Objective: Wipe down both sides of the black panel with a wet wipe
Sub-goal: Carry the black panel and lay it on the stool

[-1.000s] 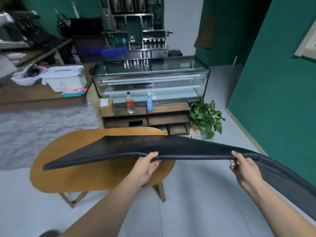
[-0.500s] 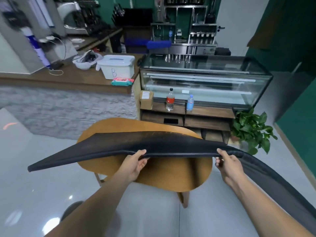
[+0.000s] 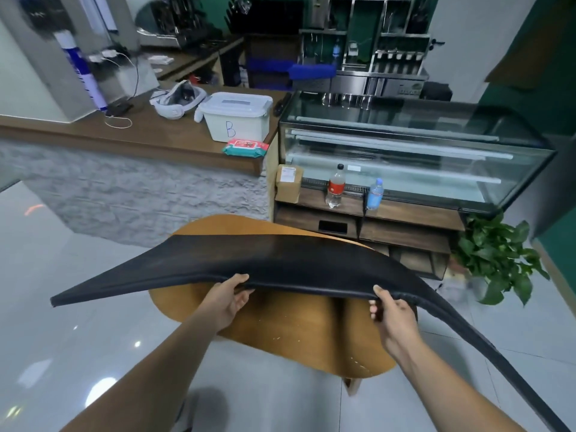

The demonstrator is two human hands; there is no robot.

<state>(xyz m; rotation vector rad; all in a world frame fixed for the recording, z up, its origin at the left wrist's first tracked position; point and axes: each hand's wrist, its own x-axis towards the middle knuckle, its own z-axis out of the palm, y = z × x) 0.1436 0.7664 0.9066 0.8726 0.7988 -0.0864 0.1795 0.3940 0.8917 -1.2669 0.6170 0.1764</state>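
Black panel (image 3: 280, 260): long, thin and curved, held roughly flat over the oval wooden desk (image 3: 296, 335). One tapered end points left past the desk's edge; the other sweeps down to the lower right corner of the view. Whether its far edge touches the desk cannot be told.

Left hand (image 3: 224, 302): grips the panel's near edge around its middle, thumb on top, fingers curled beneath.

Right hand (image 3: 394, 319): grips the same near edge further right, thumb on top, fingers tucked under.

Wet wipe pack (image 3: 246, 148): green and red, lying near the right end of the long brown desk (image 3: 140, 135), well apart from the panel and untouched.

White lidded box (image 3: 237, 120): marked "B", just behind the wipe pack.

Glass display case (image 3: 405, 151): right of the long desk, standing on a low wooden cabinet (image 3: 405, 226).

Two bottles (image 3: 336, 188): upright on the cabinet ledge, one red-labelled, one blue.

Cardboard box (image 3: 289, 182): at the ledge's left end.

Potted plant (image 3: 498, 257): on the floor, right of the cabinet.
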